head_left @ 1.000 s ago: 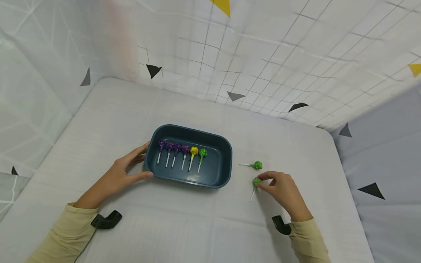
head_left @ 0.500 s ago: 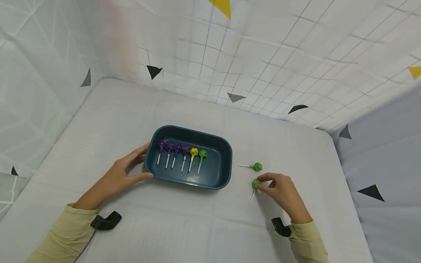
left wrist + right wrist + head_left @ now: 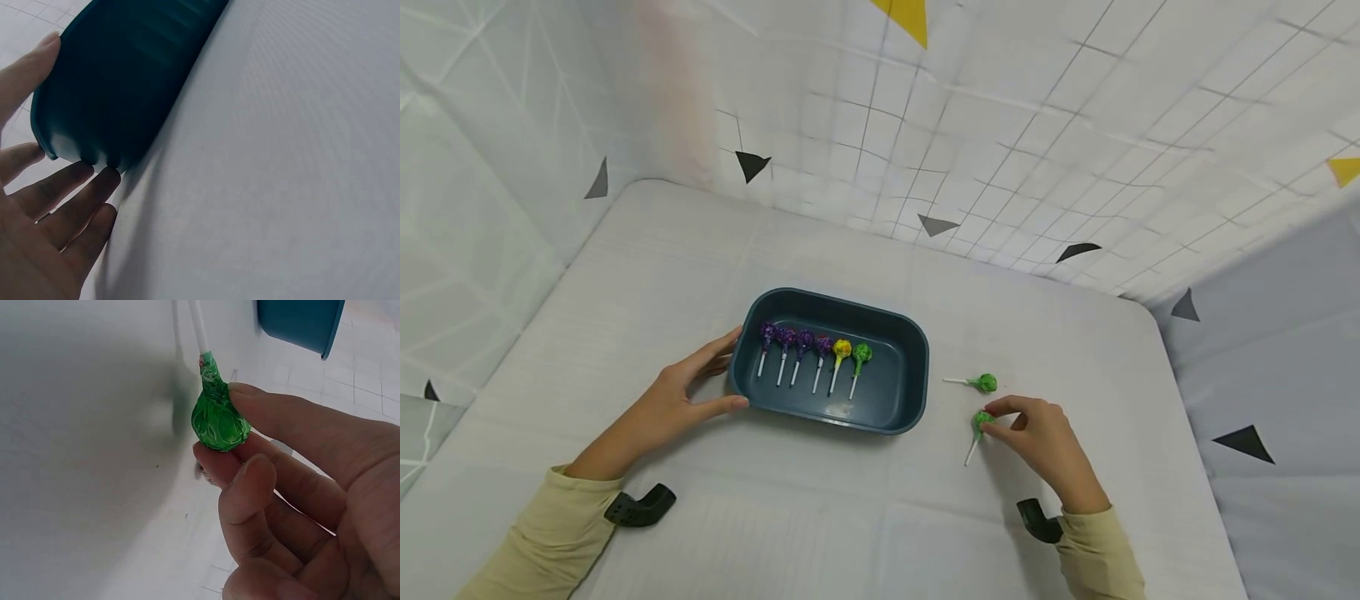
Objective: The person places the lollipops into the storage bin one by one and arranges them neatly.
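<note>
In the head view my left hand (image 3: pixel 673 412) spreads around the left end of a dark teal tray (image 3: pixel 895 421). Its thumb touches the near corner and the fingertips meet the end wall, which the left wrist view shows closely. My right hand (image 3: pixel 1041 437) pinches a green-wrapped lollipop (image 3: pixel 219 422) by its round head between thumb and fingers; the white stick points away from the palm. A second green lollipop (image 3: pixel 987 382) lies on the table just beyond that hand, stick toward the tray.
Inside the tray several lollipops form a row, heads away from me: purple lollipops (image 3: pixel 805 340) at left, then a yellow lollipop (image 3: pixel 842 349) and a green lollipop (image 3: pixel 862 353). The white-covered table (image 3: pixel 820 517) meets patterned sheets (image 3: pixel 865 117) at the back and sides.
The lollipop in my right hand has shifted slightly left, its stick tilting a little more toward the tray side. My left hand stays at the tray's end.
</note>
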Motion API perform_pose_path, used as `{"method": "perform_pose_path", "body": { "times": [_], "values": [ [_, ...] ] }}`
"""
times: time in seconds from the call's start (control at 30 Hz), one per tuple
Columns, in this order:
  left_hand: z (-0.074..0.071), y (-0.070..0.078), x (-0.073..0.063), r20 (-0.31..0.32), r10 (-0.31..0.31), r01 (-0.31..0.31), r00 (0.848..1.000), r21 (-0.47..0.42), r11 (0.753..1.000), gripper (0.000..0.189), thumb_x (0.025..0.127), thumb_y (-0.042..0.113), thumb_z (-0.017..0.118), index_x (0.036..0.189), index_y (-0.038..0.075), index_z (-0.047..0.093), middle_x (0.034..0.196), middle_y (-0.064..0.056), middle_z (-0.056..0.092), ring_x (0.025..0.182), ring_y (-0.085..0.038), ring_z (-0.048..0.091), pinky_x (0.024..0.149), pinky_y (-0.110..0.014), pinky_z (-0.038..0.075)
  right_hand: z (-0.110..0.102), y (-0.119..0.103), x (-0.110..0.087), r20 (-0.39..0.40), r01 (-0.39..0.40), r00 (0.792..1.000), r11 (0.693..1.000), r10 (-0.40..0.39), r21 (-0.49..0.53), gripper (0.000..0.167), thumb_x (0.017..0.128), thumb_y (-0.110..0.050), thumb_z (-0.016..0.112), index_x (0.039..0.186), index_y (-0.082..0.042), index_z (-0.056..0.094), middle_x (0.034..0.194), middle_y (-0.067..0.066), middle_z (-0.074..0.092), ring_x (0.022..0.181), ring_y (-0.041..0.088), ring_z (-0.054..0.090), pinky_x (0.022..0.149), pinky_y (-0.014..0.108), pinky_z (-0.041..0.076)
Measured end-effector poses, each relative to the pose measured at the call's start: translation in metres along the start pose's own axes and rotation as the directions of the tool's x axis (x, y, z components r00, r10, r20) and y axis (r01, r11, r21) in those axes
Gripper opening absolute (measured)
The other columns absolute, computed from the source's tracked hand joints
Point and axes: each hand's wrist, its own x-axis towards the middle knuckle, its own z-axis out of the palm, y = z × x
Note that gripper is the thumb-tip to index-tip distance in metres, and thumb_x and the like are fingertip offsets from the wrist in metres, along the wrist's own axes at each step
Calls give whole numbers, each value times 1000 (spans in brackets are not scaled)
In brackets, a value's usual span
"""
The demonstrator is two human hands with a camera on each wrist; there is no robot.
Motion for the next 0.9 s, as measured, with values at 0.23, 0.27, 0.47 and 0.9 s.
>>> {"method": "perform_pose_path", "body": {
  "times": [0.23, 0.27, 0.47, 0.9],
  "values": [
    [1, 0, 0, -1, 3, -3, 1000, -7, 1000, 93, 91, 27, 82, 165, 33, 26, 162, -12, 45, 141, -36, 52, 107, 2, 34, -4, -6, 3, -16, 28, 999, 999, -29, -17, 22, 88, -23, 83, 108, -13, 80, 92, 2, 78, 60, 9, 54, 51, 22, 42],
    [1, 0, 0, 0, 3, -3, 1000, -7, 1000, 93, 91, 27, 82, 165, 33, 26, 162, -12, 45, 141, -36, 52, 107, 2, 34, -4, -7, 4, -19, 33, 999, 999, -34, -21, 21, 88, -23, 83, 107, -14, 80, 92, 2, 78, 60, 9, 54, 51, 22, 42],
    [0, 2, -1, 1, 4, -4, 1000, -8, 1000, 93, 90, 26, 82, 165, 32, 26, 162, -13, 45, 140, -37, 53, 107, 2, 34, -8, -15, 8, -28, 48, 998, 998, -49, -32, 20, 88, -22, 83, 105, -14, 80, 93, 2, 78, 60, 9, 55, 51, 22, 43],
    [-1, 2, 0, 3, -5, 5, 1000, 23, 1000, 95, 90, 27, 82, 165, 32, 25, 162, -13, 45, 139, -38, 55, 115, -46, 45, -23, -33, 15, -46, 94, 994, 995, -96, -46, 18, 88, -20, 84, 105, -14, 80, 96, 3, 79, 63, 10, 58, 52, 23, 44]
  ]
}}
